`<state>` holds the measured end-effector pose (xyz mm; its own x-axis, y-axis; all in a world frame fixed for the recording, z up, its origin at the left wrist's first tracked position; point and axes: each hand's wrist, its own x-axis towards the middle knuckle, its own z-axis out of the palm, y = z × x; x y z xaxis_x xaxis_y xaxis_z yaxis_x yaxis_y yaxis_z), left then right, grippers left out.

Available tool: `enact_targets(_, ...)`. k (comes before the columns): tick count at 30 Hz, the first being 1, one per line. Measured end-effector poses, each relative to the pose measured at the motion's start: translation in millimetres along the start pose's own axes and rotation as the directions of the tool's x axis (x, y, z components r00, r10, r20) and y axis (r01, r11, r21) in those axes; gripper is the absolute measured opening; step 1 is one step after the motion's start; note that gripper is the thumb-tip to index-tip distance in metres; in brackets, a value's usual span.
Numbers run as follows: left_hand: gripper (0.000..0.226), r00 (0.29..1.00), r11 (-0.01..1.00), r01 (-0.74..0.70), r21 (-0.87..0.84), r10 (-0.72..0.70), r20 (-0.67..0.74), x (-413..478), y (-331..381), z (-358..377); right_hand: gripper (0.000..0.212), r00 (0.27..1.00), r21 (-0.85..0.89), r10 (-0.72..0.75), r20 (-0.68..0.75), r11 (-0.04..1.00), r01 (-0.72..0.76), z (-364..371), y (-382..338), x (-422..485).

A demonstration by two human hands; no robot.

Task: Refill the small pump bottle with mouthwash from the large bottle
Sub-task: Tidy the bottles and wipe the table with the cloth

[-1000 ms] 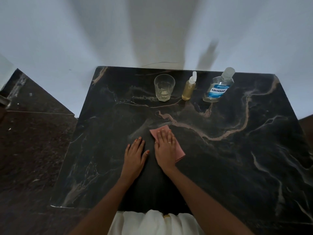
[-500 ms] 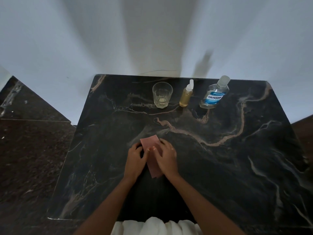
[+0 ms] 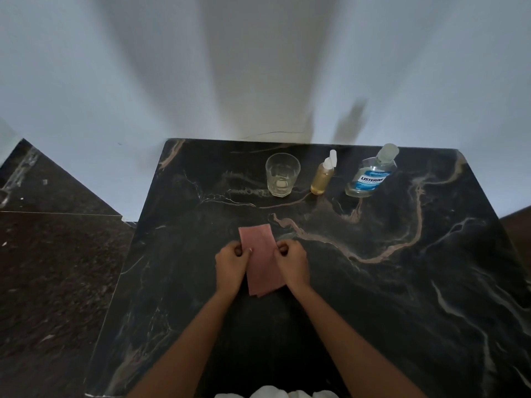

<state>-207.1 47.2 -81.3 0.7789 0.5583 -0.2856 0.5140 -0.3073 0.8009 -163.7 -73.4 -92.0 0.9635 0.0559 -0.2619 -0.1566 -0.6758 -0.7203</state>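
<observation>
A small pump bottle with yellowish liquid and a white pump stands at the back of the dark marble table. To its right stands the large clear mouthwash bottle with a blue label and its cap on. A folded pink cloth lies flat in the middle of the table. My left hand pinches the cloth's left edge and my right hand pinches its right edge. Both hands are well in front of the bottles.
An empty clear drinking glass stands left of the pump bottle. A white wall rises right behind the table. Dark speckled floor lies to the left of the table's edge.
Both hands lay flat a second ago, the right one on the cloth. They have since closed on the cloth's two sides, and the cloth now lies straighter and longer between them.
</observation>
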Motion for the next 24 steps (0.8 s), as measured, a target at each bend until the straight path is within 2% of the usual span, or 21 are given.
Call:
enact_targets(5,0.023,0.999,0.997,0.037,-0.072,-0.038,-0.019,50,23,-16,0.015,1.0,0.104,0.01,-0.012,0.995,-0.009,11,-34,32)
enact_targets(9,0.028,0.998,0.994,0.034,-0.103,-0.039,-0.046,87,35,-26,0.01,1.0,0.239,-0.011,-0.029,0.971,0.017,24,-58,55)
enact_targets(15,0.026,0.997,0.996,0.023,-0.089,-0.03,-0.073,136,42,-32,0.02,0.999,0.217,-0.04,-0.023,0.975,0.044,45,-80,86)
enact_targets(19,0.017,0.998,0.999,-0.037,0.019,0.038,-0.044,163,41,-28,0.029,0.997,0.179,-0.073,-0.008,0.981,0.073,54,-87,97)
enact_targets(24,0.025,0.997,0.992,-0.071,0.103,0.069,0.022,180,36,-21,0.039,0.997,0.13,-0.074,-0.002,0.989,0.073,62,-85,104)
